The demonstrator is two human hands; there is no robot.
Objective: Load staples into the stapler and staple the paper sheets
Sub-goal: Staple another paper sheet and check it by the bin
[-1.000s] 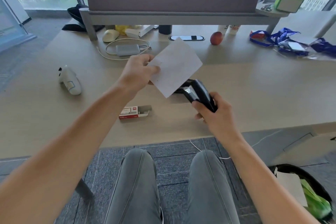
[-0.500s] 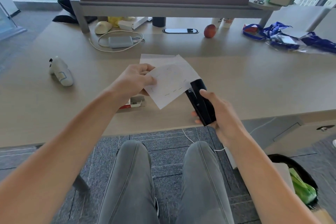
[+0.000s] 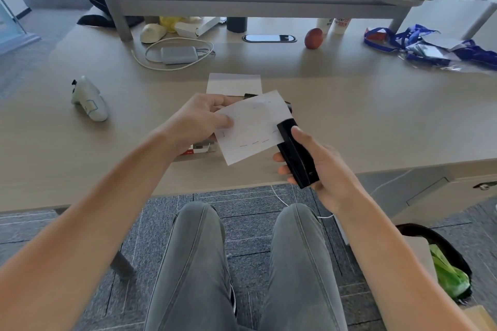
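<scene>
Two hands: mine, above the desk's (image 3: 349, 121) near edge.
Left hand (image 3: 193, 121): pinching paper sheets (image 3: 252, 126).
Right hand (image 3: 320, 166): clamped around stapler (image 3: 295, 156), nose over the sheets' right edge, apparently.
Staple box (image 3: 200, 148): beneath my left hand.

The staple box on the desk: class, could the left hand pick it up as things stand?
Probably not yet. The left hand is pinching the paper sheet, and the staple box lies directly beneath it, mostly hidden.
</scene>
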